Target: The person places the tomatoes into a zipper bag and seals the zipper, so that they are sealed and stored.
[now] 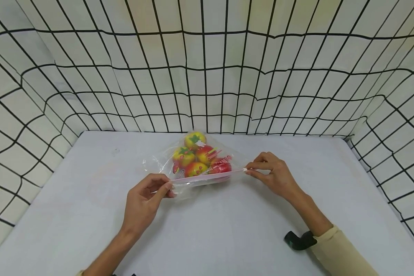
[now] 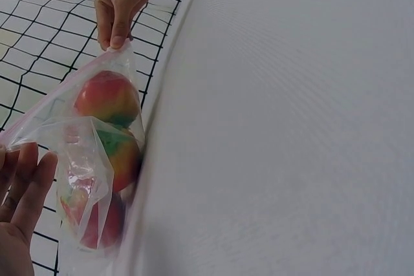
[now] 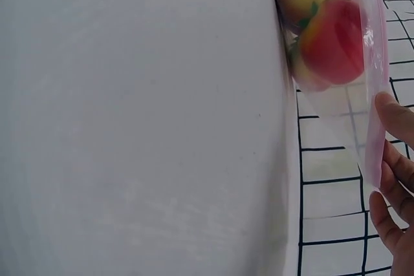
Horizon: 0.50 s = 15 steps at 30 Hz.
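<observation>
A clear zip bag [image 1: 163,163] lies on the white table, its pink zip strip [image 1: 207,177] running along the near edge. Inside are several red-and-yellow fruits [image 1: 194,169] with green leafy tops, perhaps persimmons or tomatoes. My left hand [image 1: 141,205] pinches the left end of the strip between thumb and fingers. At the opposite corner, my right hand [image 1: 276,174] pinches the strip's right end with thumb and forefinger, so the strip stretches between both hands. The right wrist view shows my right thumb and fingers [image 3: 396,171] at the bag's corner, beyond the fruits.
White cloth covers the table [image 1: 227,230]. A black grid pattern on white [image 1: 214,84] surrounds its back and sides. A black band with a protruding piece [image 1: 300,240] is on the right wrist, by a beige sleeve [image 1: 338,253].
</observation>
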{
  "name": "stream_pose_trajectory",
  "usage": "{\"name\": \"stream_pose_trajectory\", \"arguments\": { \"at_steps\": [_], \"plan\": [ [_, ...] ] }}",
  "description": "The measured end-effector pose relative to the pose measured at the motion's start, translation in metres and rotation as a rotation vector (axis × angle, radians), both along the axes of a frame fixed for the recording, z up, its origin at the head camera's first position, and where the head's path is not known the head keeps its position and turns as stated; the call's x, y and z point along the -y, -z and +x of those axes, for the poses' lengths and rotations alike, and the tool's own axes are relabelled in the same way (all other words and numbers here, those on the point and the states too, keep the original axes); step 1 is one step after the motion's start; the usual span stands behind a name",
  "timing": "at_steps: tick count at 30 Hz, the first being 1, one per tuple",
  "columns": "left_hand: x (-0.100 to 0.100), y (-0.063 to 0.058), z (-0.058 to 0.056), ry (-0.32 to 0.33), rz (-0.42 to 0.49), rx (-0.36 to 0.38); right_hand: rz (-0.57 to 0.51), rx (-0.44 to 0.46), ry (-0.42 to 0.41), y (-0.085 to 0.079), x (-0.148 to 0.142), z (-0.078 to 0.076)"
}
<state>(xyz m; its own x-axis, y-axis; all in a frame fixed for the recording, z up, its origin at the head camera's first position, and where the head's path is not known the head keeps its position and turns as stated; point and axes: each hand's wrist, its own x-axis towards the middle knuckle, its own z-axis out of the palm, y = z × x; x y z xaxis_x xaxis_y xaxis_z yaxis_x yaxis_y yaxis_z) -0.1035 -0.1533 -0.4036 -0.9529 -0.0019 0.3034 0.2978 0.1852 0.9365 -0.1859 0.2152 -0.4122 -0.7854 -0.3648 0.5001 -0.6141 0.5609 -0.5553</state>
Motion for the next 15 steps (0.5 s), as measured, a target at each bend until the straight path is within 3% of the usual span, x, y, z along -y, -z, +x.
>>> {"name": "stream_pose_trajectory", "arguments": {
  "at_steps": [15],
  "plan": [
    [-0.0028,-0.0028,0.0024,-0.028,0.029,-0.015,0.092,-0.087,0.072,0.0006,-0.0091,-0.0017]
  ]
}}
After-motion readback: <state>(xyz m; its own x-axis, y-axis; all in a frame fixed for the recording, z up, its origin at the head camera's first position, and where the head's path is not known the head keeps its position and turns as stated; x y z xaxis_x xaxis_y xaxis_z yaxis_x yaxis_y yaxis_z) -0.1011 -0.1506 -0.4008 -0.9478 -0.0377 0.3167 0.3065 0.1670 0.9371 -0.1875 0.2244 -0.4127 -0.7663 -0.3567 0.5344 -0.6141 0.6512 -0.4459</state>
